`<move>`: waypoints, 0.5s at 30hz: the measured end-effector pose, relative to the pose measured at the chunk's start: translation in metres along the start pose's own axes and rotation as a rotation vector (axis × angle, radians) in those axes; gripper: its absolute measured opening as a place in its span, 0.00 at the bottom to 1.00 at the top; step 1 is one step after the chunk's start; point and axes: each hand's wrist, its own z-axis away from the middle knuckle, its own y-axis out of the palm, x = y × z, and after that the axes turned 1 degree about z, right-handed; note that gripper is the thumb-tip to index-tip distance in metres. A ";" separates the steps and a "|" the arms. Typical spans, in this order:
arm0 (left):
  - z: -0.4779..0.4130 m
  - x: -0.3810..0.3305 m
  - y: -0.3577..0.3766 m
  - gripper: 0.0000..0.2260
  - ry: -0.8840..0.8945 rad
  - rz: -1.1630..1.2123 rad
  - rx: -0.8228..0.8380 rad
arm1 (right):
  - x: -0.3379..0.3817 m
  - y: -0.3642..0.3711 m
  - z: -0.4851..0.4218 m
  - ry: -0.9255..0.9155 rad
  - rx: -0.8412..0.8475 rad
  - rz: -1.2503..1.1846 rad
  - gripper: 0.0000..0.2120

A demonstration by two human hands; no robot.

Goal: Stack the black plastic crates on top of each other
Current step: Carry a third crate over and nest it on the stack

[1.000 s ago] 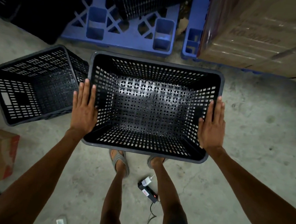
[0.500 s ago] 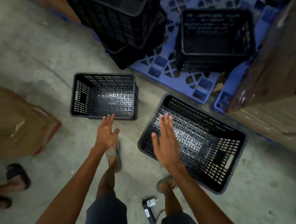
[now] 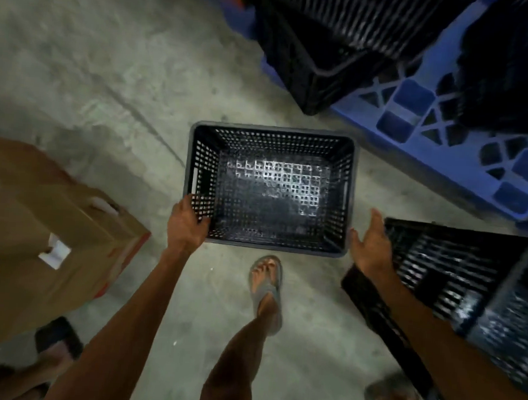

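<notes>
An empty black perforated crate (image 3: 269, 188) stands upright on the concrete floor in front of me. My left hand (image 3: 186, 223) grips its near-left corner, fingers curled over the rim. My right hand (image 3: 372, 243) is open with fingers spread, right beside the crate's near-right corner, and I cannot tell if it touches. A second black crate (image 3: 454, 286) lies on the floor at the right, under my right forearm. More black crates (image 3: 323, 40) are stacked on a blue pallet (image 3: 414, 116) at the back right.
A brown cardboard box (image 3: 46, 237) stands on the floor at the left. Another person's sandalled foot (image 3: 56, 339) shows at the bottom left. My own feet in flip-flops (image 3: 267, 288) stand just behind the crate. Bare concrete lies to the far left.
The large crate left my hands and now lies at my right. I have stepped to the smaller crate, my left hand has closed on its corner, and my right hand has come up beside it.
</notes>
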 end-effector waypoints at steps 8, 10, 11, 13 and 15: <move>-0.114 0.094 0.070 0.23 -0.389 0.191 -0.009 | -0.035 0.089 -0.112 0.168 -0.043 -0.145 0.30; -0.123 0.105 0.077 0.14 -0.456 0.291 -0.014 | -0.038 0.095 -0.119 0.068 -0.106 -0.019 0.19; -0.124 0.108 0.078 0.12 -0.471 0.337 -0.032 | -0.038 0.094 -0.120 0.037 -0.132 0.019 0.16; -0.120 0.108 0.071 0.10 -0.476 0.376 -0.052 | -0.035 0.085 -0.115 0.015 -0.145 0.034 0.14; -0.111 0.099 0.053 0.11 -0.477 0.386 -0.056 | -0.027 0.066 -0.100 0.014 -0.146 0.031 0.14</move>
